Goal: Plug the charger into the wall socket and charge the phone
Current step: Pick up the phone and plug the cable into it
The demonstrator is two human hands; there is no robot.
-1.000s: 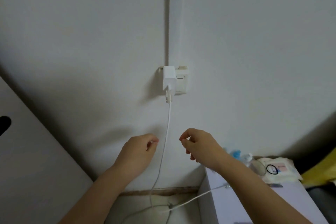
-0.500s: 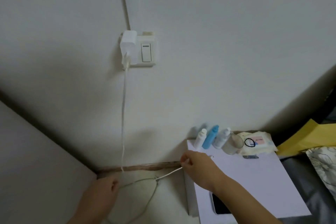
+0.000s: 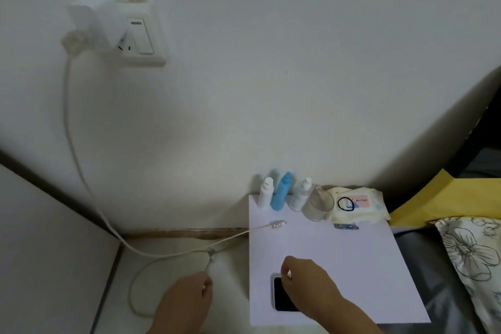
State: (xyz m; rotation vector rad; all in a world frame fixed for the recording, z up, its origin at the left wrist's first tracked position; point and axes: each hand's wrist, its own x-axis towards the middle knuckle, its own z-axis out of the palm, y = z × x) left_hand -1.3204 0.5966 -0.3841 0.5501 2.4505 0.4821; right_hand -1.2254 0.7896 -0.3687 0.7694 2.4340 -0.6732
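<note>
A white charger (image 3: 92, 19) sits plugged into the wall socket (image 3: 146, 57) at the upper left. Its white cable (image 3: 69, 122) hangs down the wall and loops over the floor. One connector end (image 3: 276, 224) lies loose on the white table (image 3: 352, 257). My left hand (image 3: 187, 304) pinches another strand of the cable low over the floor. The dark phone (image 3: 280, 297) lies screen-up near the table's front left corner. My right hand (image 3: 306, 287) covers its right side, with the fingers curled on its top edge.
Three small bottles (image 3: 282, 192), a clear glass (image 3: 318, 205) and a wipes pack (image 3: 357, 205) with a black hair tie stand along the wall. A yellow envelope (image 3: 439, 200) and a floral pillow (image 3: 474, 257) lie at the right. A grey panel (image 3: 40, 238) stands at the left.
The view has swung down and right. My right hand let go of the connector, left it on the table and moved onto the phone. My left hand stays low on the cable.
</note>
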